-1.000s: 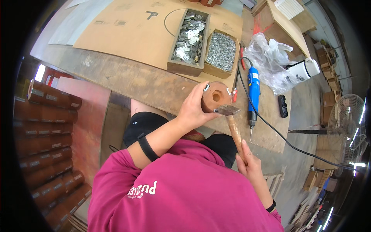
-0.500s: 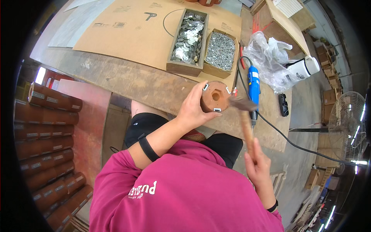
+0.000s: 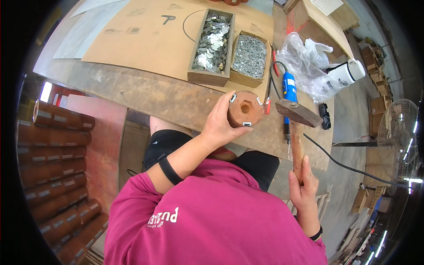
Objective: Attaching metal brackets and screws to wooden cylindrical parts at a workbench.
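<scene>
A reddish-brown cylinder (image 3: 251, 115) with a recessed hole in its end face is gripped by my left hand (image 3: 219, 120) at the table's front edge. Small metal pieces sit at several places around its rim. My right hand (image 3: 304, 187) is wrapped round the wooden handle of a hammer (image 3: 299, 114). The hammer's metal head is raised to the right of the cylinder, apart from it, and overlaps a blue electric screwdriver (image 3: 289, 86) lying behind.
Beyond the cylinder stand a wooden box of flat metal plates (image 3: 215, 42) and a carton of screws (image 3: 250, 55). Plastic bags (image 3: 304, 66), a white bottle (image 3: 346, 74) and a black object (image 3: 324, 116) lie right. Brown cylinders (image 3: 55, 154) are stacked left; a fan (image 3: 397, 132) stands right.
The hammer has swung away to the right from the cylinder's edge, with my right hand shifting right too. My left hand still holds the cylinder in nearly the same place.
</scene>
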`<action>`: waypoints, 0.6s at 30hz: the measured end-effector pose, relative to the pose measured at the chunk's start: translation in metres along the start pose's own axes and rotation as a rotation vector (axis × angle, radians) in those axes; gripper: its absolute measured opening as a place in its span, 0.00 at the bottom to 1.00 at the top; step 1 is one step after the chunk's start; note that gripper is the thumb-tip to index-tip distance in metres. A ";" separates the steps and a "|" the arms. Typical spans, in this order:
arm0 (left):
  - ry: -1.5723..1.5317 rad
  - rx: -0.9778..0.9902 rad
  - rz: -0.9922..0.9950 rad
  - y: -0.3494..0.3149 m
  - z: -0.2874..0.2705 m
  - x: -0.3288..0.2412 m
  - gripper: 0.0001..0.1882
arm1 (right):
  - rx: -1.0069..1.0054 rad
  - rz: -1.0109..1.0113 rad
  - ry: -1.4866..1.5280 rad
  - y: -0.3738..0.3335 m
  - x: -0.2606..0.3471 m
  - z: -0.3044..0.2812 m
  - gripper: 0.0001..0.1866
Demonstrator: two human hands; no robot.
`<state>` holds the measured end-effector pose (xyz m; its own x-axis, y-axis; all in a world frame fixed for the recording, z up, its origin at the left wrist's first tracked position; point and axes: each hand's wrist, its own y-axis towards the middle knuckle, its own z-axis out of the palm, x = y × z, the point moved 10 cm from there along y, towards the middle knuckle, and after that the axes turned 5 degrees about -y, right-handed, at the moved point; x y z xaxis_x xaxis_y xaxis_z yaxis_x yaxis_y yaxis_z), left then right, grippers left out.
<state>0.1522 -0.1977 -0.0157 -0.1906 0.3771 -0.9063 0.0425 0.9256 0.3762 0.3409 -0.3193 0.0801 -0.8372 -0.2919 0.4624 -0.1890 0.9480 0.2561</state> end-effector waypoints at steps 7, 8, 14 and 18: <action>-0.004 0.011 0.012 0.001 0.002 0.000 0.46 | 0.183 -0.007 0.024 -0.005 -0.009 0.040 0.27; 0.002 0.004 0.004 0.001 0.001 0.000 0.46 | 0.141 -0.053 0.005 0.001 -0.003 0.033 0.28; -0.019 0.008 -0.004 0.001 0.000 0.000 0.46 | -0.031 -0.101 0.059 0.001 0.006 0.004 0.28; -0.002 0.023 0.022 0.004 0.002 -0.006 0.46 | 0.160 -0.042 0.074 0.000 -0.005 0.037 0.28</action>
<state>0.1551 -0.1965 -0.0094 -0.1876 0.3971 -0.8984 0.0693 0.9177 0.3912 0.3262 -0.3128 0.0457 -0.7878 -0.3351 0.5168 -0.3074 0.9410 0.1415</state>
